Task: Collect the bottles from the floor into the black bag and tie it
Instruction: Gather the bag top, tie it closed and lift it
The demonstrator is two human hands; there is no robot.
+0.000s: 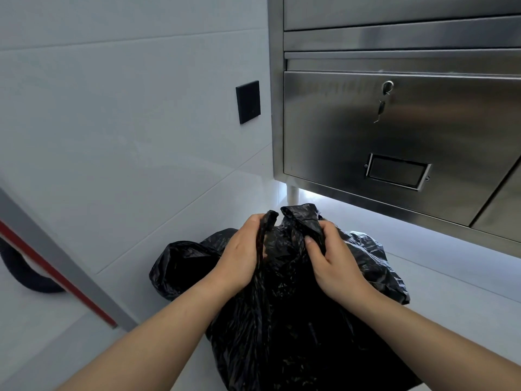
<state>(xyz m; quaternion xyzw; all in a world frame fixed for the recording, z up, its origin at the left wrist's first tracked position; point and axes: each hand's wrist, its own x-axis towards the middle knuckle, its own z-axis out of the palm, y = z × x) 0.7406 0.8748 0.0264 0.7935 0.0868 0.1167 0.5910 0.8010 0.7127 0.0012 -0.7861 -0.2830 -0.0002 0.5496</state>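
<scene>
A crinkled black bag (284, 320) stands bulging on the white floor in front of me. Its top is gathered into two bunched ends that stick up between my hands. My left hand (242, 252) is closed around the left end, and my right hand (335, 263) pinches the right end with thumb and fingers. The two ends are close together, almost touching. No bottles are visible; whatever the bag holds is hidden by the plastic.
A stainless steel cabinet (394, 131) with a key in its lock stands on short legs just beyond the bag. A white tiled wall with a black square plate (248, 101) is on the left. A grey and red bar (56, 266) and a dark hose (25, 275) lie at far left.
</scene>
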